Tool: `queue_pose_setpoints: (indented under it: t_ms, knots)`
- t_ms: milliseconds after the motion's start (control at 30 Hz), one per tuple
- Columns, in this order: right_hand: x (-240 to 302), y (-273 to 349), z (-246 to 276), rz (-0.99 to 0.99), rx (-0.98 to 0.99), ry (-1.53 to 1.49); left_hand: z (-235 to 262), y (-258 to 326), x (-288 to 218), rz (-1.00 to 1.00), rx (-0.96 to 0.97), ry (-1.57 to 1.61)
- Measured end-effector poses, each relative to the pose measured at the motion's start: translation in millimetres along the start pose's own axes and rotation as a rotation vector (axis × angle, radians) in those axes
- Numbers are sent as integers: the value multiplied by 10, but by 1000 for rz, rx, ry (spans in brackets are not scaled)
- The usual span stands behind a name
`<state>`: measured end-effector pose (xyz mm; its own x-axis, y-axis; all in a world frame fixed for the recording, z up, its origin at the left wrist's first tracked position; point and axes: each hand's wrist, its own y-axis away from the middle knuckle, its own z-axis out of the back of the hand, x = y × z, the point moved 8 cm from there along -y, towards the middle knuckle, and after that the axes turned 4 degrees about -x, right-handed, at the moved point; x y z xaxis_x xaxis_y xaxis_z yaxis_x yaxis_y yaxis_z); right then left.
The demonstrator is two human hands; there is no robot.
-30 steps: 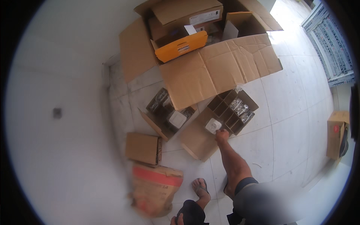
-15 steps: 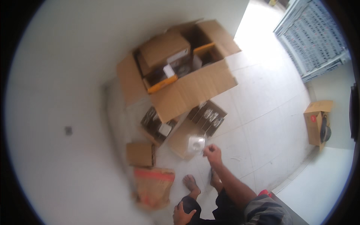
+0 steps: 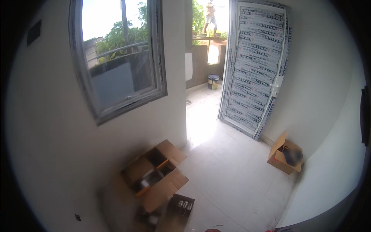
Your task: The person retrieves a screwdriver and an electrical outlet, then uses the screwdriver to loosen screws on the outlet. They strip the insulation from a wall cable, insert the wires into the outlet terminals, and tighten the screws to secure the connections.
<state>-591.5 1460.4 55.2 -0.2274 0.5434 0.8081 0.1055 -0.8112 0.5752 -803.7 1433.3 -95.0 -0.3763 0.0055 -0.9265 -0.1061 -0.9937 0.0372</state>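
where the tall door in grey wrap (image 3: 253,69) stands open, the shiny pale tiled floor (image 3: 235,174) stretches between two white walls (image 3: 139,133). by the one on the right sits a small open brown cardboard box (image 3: 284,167) with a round dark thing (image 3: 294,155) in it. the big open brown cardboard box (image 3: 166,193) on the left holds orange-edged boxes (image 3: 143,191). below it, the dark brown divided cardboard box (image 3: 181,213) holds shiny clear packs (image 3: 185,204). it lies near the right hand (image 3: 212,230), to its left. only a sliver of that hand shows at the bottom edge, so i cannot tell if it is spread or pinching.
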Motion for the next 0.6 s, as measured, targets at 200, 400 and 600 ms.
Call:
queue_pose_setpoints:
  t_ms: [200, 400, 600]
  knots:
    - [387, 182, 398, 311, -440, -56, -72, -715, -847, 452, 380, 593]
    - [976, 742, 204, 363, -454, -99, 616, -782, -2744, -337, 328, 260]
    - [1866, 1927, 360, 601, -910, -459, 938, -621, -4370, 31, 420, 664]
